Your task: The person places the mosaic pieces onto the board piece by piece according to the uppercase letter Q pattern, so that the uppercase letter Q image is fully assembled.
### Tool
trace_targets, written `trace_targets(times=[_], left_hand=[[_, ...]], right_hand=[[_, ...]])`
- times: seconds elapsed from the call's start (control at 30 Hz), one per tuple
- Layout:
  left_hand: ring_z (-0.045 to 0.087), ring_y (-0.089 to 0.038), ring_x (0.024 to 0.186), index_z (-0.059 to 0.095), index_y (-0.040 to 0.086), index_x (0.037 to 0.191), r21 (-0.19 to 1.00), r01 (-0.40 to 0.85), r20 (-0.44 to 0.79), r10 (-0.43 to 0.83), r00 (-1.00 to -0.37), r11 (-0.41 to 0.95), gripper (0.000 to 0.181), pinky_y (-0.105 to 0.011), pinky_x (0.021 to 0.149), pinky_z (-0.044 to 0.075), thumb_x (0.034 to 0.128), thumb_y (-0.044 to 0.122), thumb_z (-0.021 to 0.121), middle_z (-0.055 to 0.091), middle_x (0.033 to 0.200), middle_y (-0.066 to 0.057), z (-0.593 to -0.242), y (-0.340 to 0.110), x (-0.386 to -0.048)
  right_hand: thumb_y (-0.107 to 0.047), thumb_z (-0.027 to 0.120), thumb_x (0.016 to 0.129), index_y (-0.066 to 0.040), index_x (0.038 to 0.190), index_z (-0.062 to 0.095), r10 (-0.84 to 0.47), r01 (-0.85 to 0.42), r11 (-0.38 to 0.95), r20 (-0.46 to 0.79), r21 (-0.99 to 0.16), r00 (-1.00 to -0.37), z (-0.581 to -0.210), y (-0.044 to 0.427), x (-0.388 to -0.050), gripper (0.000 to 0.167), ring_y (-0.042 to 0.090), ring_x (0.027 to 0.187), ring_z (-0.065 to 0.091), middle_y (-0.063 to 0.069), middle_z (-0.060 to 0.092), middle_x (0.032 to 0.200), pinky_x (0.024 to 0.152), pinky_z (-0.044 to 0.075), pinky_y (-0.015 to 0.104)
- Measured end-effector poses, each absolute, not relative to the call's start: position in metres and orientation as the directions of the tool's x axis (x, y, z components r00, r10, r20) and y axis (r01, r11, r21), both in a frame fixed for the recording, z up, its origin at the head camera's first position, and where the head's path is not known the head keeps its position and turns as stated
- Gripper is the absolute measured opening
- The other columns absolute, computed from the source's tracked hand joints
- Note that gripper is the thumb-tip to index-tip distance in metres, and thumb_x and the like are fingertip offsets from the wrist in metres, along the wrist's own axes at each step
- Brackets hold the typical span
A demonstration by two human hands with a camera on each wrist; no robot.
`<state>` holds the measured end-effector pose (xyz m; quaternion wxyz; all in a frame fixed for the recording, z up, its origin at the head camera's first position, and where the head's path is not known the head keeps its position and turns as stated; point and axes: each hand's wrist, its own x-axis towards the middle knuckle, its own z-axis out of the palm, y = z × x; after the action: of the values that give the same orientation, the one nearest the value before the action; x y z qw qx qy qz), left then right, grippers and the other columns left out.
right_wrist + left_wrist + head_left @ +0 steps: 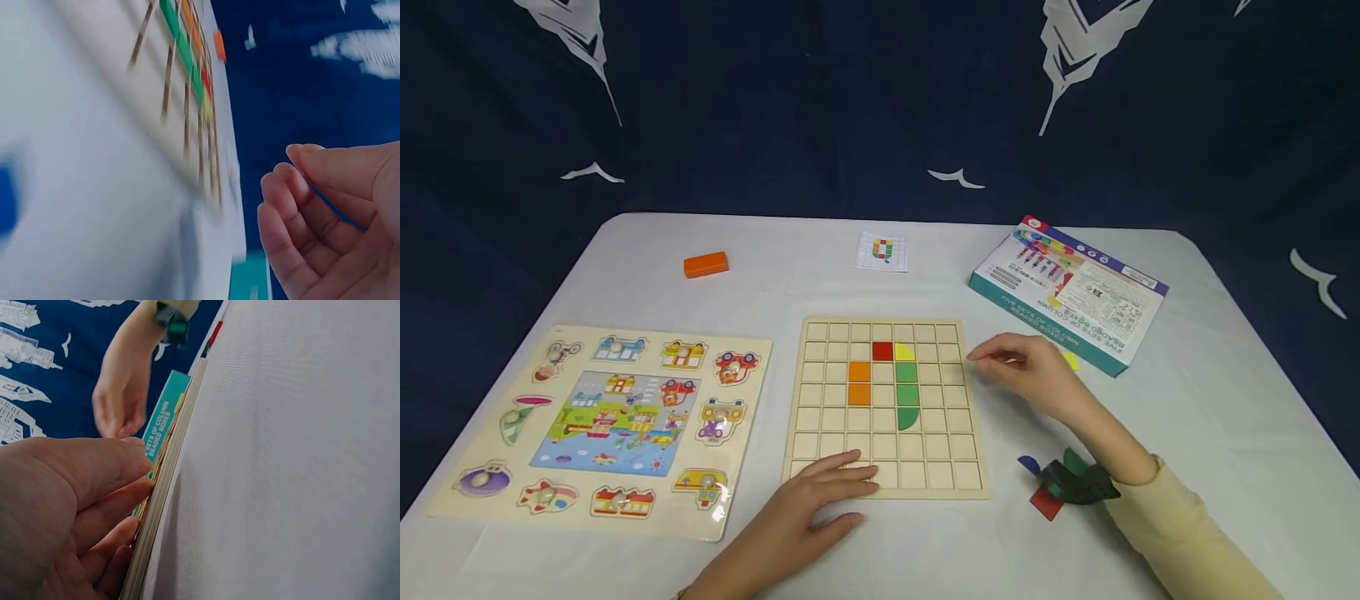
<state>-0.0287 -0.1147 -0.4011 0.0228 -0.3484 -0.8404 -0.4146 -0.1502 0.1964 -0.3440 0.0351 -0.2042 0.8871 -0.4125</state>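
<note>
Pinching a thin blue piece (pixel 339 215) between thumb and curled fingers, the right hand (pixel 1030 372) is hovering just beside the wooden grid board (pixel 938 448); the left hand (pixel 820 512), fingers loosely spread and gripping nothing, is resting across its near-left part, probably steadying it.

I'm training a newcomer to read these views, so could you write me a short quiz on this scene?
1. True or false: in the head view, the left hand covers the near-left corner of the grid board.
2. What colour is the thin piece held in the right hand? a) red b) blue c) yellow
3. How many orange tiles lie on the grid board?

Key: 1. True. 2. b) blue. 3. Two.
</note>
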Motion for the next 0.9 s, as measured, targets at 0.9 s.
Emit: trace_targets(times=[0.9], left_hand=[[0.043,-0.022,0.125,0.067,0.011,0.113,0.696,0.6,0.327,0.569,-0.754,0.395,0.03,-0.04,0.099,0.039,0.0832,0.008,0.07,0.059,0.124,0.003,-0.399,-0.114,-0.028]], right_hand=[[-0.006,0.068,0.085,0.004,0.125,0.054,-0.191,-0.211,0.791,0.096,-0.574,-0.977,-0.371,0.278,-0.111,0.044,0.018,0.059,0.045,0.029,0.046,0.128,0.049,0.04,0.022]])
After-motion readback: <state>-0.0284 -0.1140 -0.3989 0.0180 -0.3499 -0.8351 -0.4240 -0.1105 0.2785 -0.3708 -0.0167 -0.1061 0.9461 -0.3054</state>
